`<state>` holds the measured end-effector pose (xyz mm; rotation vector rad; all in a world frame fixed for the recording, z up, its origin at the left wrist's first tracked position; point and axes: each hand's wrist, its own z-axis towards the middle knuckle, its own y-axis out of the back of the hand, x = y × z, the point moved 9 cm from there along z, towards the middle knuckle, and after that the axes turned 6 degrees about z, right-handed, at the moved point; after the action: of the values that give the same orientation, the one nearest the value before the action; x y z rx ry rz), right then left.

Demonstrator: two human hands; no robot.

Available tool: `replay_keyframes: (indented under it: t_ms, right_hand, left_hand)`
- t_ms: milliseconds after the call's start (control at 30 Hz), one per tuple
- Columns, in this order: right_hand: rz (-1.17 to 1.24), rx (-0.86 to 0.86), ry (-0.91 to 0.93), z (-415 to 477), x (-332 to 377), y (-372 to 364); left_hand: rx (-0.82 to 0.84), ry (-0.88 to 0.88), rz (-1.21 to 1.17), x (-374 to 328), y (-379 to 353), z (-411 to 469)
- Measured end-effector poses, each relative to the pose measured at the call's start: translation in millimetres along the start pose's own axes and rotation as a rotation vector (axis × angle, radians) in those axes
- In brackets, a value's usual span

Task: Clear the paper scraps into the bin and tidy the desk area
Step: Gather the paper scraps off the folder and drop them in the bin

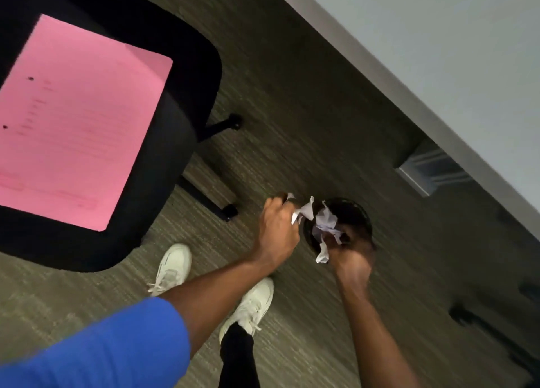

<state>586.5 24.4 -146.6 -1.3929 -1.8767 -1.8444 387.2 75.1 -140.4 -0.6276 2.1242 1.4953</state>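
A small round black bin (356, 209) stands on the carpet below the desk edge. My left hand (277, 227) hovers at the bin's left rim, closed on white paper scraps (304, 211) that stick out past my fingers. My right hand (350, 259) is over the bin's near rim, blurred, gripping crumpled white paper scraps (325, 227) that hang over the opening. Whether more paper lies inside the bin is hidden by my hands.
A black office chair (181, 130) stands at the left with a pink sheet (79, 119) lying on its seat; its wheeled legs (228, 212) reach toward the bin. The white desk (438, 51) runs along the upper right. My white shoes (175, 268) stand on the carpet.
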Motion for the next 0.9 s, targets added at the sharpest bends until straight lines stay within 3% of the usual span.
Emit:
replay_keyframes:
  t_ms: [67, 233, 367, 500, 700, 900]
  right_hand:
    - [0.015, -0.003, -0.062, 3, -32, 9]
    - [-0.088, -0.017, -0.12, 22, -87, 24]
    - [-0.162, -0.044, -0.035, 39, -111, 31]
    - [-0.202, 0.038, -0.136, 60, -140, 22]
    - [-0.171, 0.105, -0.27, 83, -177, 3]
    - [-0.171, 0.05, -0.348, 86, -193, -1]
  left_hand:
    - [0.093, 0.005, 0.007, -13, -29, 0]
    - [0.122, -0.097, 0.05, -51, -82, 15]
    - [0.302, -0.027, 0.025, -49, -144, 26]
    - [0.374, -0.021, 0.027, -49, -185, 37]
    - [0.503, 0.02, -0.035, -45, -227, 47]
    - [0.57, 0.062, -0.128, -39, -235, 44]
